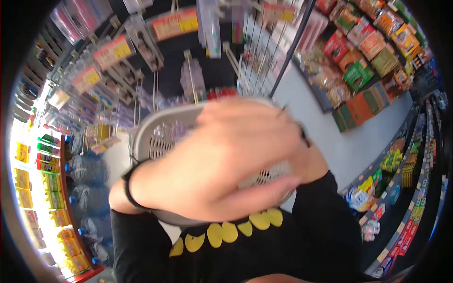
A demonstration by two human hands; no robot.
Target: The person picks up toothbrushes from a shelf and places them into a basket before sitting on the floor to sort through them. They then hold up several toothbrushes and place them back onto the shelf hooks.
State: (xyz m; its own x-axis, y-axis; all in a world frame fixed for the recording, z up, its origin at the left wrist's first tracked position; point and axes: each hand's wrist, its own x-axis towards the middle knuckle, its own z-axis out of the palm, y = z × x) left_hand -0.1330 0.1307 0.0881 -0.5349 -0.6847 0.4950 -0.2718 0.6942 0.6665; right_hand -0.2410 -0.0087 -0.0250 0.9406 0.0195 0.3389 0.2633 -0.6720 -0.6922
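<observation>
My left hand (222, 153), blurred, reaches across the middle of the view from the left, a thin black band round its wrist. Its thumb stretches right; the other fingers are smeared by motion. My right hand (309, 162) lies behind and beside it at the right, mostly covered, with a dark band at the wrist. The two hands overlap and seem to touch. Below them is a grey plastic basket (143, 129) with slotted walls. Clear-wrapped items (172, 128) show inside it. What either hand holds, if anything, is hidden.
Hooks with hanging packets (191, 78) and price tags (175, 23) stand ahead. Large water bottles (89, 198) and a lit shelf (52, 188) are at the left. Snack boxes (358, 74) fill a display at the upper right. Low shelves (401, 188) curve along the right.
</observation>
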